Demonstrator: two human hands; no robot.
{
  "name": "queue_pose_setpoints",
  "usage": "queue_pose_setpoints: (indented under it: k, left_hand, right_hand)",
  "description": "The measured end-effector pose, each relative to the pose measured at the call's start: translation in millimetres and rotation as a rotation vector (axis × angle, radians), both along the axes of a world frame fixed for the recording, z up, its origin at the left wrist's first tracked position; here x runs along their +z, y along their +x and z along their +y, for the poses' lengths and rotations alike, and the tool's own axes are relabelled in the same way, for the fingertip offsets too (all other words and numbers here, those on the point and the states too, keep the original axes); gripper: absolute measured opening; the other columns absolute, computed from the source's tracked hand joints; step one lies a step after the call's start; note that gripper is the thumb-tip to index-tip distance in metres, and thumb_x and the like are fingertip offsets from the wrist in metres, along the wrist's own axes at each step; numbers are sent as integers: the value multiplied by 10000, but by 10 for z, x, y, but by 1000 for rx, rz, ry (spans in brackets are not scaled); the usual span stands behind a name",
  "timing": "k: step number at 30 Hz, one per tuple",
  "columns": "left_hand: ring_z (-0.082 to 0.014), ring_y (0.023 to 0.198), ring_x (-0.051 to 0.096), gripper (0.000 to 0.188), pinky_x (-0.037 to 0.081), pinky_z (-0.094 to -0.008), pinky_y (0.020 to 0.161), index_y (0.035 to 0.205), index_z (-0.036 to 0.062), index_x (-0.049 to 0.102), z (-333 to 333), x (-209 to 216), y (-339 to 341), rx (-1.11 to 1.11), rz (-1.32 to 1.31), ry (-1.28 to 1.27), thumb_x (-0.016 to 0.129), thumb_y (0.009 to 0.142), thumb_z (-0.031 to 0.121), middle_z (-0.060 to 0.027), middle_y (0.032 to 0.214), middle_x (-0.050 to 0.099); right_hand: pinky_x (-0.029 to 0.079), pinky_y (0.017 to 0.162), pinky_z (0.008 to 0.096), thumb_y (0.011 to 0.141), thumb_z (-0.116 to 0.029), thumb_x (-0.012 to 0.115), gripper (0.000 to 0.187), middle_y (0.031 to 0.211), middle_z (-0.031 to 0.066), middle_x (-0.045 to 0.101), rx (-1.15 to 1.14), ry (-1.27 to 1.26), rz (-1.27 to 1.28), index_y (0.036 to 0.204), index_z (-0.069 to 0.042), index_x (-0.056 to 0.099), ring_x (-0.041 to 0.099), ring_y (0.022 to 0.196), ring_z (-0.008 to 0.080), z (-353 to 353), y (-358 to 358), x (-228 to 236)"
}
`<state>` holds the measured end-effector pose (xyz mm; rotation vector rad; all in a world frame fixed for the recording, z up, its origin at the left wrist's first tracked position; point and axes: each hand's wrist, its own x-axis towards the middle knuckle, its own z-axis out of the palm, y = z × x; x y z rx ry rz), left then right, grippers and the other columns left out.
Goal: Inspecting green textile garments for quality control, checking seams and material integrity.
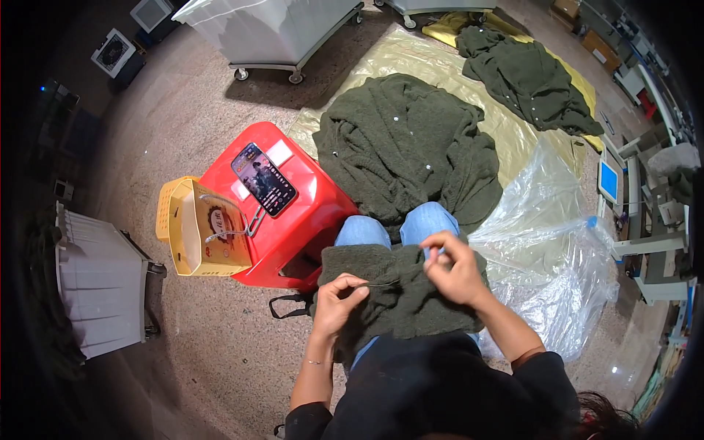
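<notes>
A dark green knitted garment (pixel 396 312) lies across my lap, over my jeans. With thumb and fingers pressed together, my left hand (pixel 339 302) pinches a thin raised edge of it near the middle. My right hand (pixel 455 269) is held just above the cloth on the right, its fingers curled in a pinch. What they grip, if anything, is too small to make out. Beyond my knees, a large heap of dark green knitwear (pixel 411 139) with small white spots rests on plastic sheeting (pixel 378 62).
To my left, a red stool (pixel 315 209) bears a lit phone (pixel 264 180) and a yellow basket (pixel 220 238) hooked at its side. Clear plastic (pixel 550 257) spreads at my right. More green garments (pixel 524 77) lie farther off. Wheeled bins (pixel 257 33) stand ahead and at left (pixel 106 282).
</notes>
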<state>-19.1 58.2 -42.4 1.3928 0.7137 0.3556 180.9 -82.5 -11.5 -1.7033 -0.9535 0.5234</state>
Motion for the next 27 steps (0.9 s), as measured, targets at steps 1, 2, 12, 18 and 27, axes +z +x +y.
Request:
queue_pose_setpoints:
  k: [1, 2, 12, 18, 27]
  left_hand:
    - [-55, 699, 532, 119, 422, -201, 657, 945, 16, 648, 12, 18, -42, 42, 6, -257, 688, 845, 66, 35, 786, 575]
    - [-31, 658, 508, 86, 403, -194, 621, 895, 34, 625, -11, 38, -38, 73, -56, -414, 673, 876, 103, 46, 761, 581]
    - [-29, 773, 535, 101, 426, -185, 693, 889, -14, 627, -66, 363, 296, -42, -105, -148, 695, 848, 50, 11, 827, 607]
    - [-77, 791, 597, 142, 476, -218, 727, 938, -11, 660, 26, 116, 50, 13, -56, -99, 711, 806, 6, -16, 858, 652]
    - [-67, 757, 611, 122, 490, -198, 705, 951, -21, 667, -88, 167, 159, 90, -110, -474, 681, 830, -12, -36, 874, 671]
  right_hand:
    - [417, 587, 229, 844, -66, 600, 145, 764, 12, 533, -22, -159, 156, 984, -29, 606, 492, 664, 68, -42, 129, 31]
    - [414, 605, 225, 904, -140, 571, 159, 785, 26, 552, 8, -144, 124, 1012, -26, 600, 491, 711, 70, -8, 213, -89]
    - [437, 679, 373, 858, -274, 655, 265, 852, 114, 530, 692, -191, -103, 856, -15, 599, 551, 755, 272, 347, 92, 228]
    - [426, 630, 328, 837, -123, 652, 166, 784, 81, 531, 436, 81, 36, 786, 17, 579, 540, 707, 203, 304, 15, 26]
    - [368, 492, 324, 886, -195, 613, 197, 552, 75, 461, 513, -48, 89, 872, -5, 563, 461, 510, 137, 332, -75, 44]
